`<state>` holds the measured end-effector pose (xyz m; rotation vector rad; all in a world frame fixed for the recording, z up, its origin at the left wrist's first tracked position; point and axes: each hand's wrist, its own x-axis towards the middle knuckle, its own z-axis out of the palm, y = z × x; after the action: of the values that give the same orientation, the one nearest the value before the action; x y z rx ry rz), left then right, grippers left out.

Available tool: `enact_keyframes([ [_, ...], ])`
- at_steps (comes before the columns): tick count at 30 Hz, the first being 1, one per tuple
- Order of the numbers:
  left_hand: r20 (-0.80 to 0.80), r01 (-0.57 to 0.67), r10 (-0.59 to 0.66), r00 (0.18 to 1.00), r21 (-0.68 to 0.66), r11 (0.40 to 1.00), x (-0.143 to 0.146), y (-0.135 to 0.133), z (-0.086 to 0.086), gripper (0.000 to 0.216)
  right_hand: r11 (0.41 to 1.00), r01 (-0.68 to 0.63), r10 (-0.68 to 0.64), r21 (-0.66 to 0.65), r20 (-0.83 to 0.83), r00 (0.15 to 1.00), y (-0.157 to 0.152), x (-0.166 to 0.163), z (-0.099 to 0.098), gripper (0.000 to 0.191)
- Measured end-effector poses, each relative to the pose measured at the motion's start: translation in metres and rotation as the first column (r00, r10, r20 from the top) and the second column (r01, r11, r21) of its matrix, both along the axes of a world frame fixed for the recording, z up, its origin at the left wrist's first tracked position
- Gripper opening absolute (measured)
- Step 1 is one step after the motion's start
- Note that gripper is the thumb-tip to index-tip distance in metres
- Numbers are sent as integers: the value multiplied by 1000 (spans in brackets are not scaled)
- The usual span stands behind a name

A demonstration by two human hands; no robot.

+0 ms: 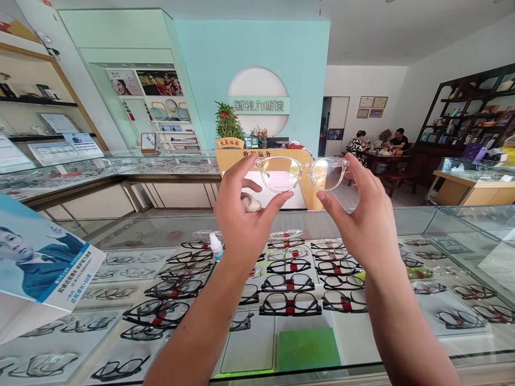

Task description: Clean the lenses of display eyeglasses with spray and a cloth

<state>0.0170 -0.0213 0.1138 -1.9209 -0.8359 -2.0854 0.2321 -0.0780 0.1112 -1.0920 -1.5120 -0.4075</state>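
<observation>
A pair of clear-framed eyeglasses [304, 170] is held up in the air above the glass counter, its lenses side by side. My left hand [245, 214] pinches the left rim between thumb and forefinger. A small white wad [251, 202], perhaps a cloth or tissue, is tucked in its curled lower fingers. On the right side, my right hand [368, 209] grips the other rim the same way. A small white dropper bottle [216, 246] with a blue label stands on the counter just left of my left forearm.
The glass display counter [257, 371] holds rows of eyeglasses [290, 303] and a green panel [309, 347]. A printed cardboard sign [48, 262] stands at the left. Further off are another display case [177, 182], a wooden reception desk [229, 156] and two people seated at a table [384, 156].
</observation>
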Motion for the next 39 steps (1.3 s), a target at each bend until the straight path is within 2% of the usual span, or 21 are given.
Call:
enact_keyframes([
  [7, -21, -61, 62, 998, 49, 997, 0, 3, -3, 75, 997, 71, -71, 17, 18, 997, 3, 0, -1, 74],
  [11, -26, -56, 58, 998, 70, 996, 1, 5, -5, 74, 996, 54, -57, 67, 36, 998, 7, 1, -4, 73],
  [16, -27, -56, 58, 998, 71, 996, 3, 5, -5, 74, 997, 73, -73, 32, 11, 997, 9, 0, -5, 73],
  [19, -17, -54, 56, 998, 78, 995, 3, 4, -4, 73, 999, 37, -37, 33, -5, 999, 7, 0, -5, 73],
  [24, 11, -30, 30, 999, 20, 999, 2, 3, -3, 74, 1000, -14, 14, -3, -49, 999, 3, -3, -1, 74],
  [32, 54, 13, -10, 999, -59, 998, 2, 6, -3, 74, 999, 8, -7, 38, -28, 1000, -3, -5, 2, 72],
  [39, 62, 35, -30, 998, -94, 995, 1, 10, -3, 70, 999, 50, -50, 16, 2, 999, -7, -5, 6, 67],
])
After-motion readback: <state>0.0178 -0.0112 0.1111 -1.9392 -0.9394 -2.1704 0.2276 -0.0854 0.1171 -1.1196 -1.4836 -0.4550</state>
